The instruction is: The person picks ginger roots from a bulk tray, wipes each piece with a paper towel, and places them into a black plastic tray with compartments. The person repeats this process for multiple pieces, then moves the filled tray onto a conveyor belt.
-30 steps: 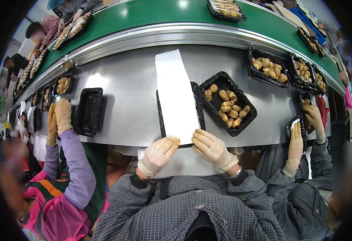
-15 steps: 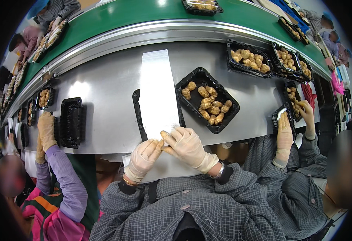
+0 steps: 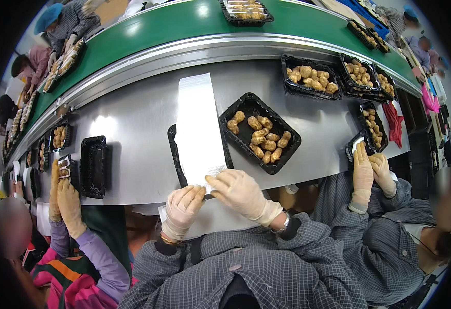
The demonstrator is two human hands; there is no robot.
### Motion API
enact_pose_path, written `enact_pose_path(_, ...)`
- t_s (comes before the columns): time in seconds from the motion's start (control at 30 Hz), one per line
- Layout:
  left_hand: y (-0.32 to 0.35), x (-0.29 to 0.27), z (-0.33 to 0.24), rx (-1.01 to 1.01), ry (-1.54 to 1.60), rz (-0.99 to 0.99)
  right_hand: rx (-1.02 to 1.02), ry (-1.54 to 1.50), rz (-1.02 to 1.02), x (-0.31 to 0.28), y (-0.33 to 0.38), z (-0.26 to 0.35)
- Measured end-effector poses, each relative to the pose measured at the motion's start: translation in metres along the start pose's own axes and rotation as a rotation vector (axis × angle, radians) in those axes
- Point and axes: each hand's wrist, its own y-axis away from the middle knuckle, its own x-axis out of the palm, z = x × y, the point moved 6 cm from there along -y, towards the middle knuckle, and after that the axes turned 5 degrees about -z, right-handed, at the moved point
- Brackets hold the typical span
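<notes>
A long white strip (image 3: 197,121), like a stack of paper liners, lies across a black plastic tray (image 3: 176,154) and covers most of it. Both my hands wear pale gloves and work at the strip's near end. My left hand (image 3: 183,208) has its fingers bent together at the near left corner. Opposite it, my right hand (image 3: 242,198) pinches the near right corner, with fingertips on top of the strip. Just right of the strip sits a tilted black tray (image 3: 297,147) holding several brown, knobbly tubers (image 3: 266,138), which neither hand touches.
An empty black tray (image 3: 92,167) stands at left. Filled trays (image 3: 310,77) line the far right, beside a red cloth (image 3: 393,123). Beyond a metal rail (image 3: 184,53) runs a green conveyor belt (image 3: 174,26). Co-workers' gloved hands (image 3: 361,175) are busy on both sides.
My fingertips have drawn slightly apart at the strip's near end. The left co-worker's hands moved onto a small tray; the right co-worker's hands came together. A tray on the belt shifted left.
</notes>
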Motion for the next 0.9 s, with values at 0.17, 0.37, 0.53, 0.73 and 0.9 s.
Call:
enact_pose_path(0.17, 0.003, 0.0, 0.0, -0.017, -0.005, 0.003, 0.306, 0.002, -0.323, -0.05, -0.034, -0.084)
enact_pose_path(0.37, 0.004, 0.004, 0.001, -0.013, 0.022, -0.025, 0.321, -0.027, 0.165, 0.0, -0.065, -0.119)
enact_pose_path(0.53, 0.0, -0.001, 0.001, 0.011, 0.031, -0.032, 0.695, -0.467, 0.107, -0.005, -0.065, -0.135)
enact_pose_path(0.73, 0.008, 0.002, 0.002, 0.028, -0.002, -0.08, 0.932, -1.257, 0.018, -0.021, -0.055, -0.111)
enact_pose_path(0.9, 0.003, -0.003, -0.003, 0.004, -0.082, -0.069, 0.838, -1.218, 0.056, -0.015, -0.048, -0.074)
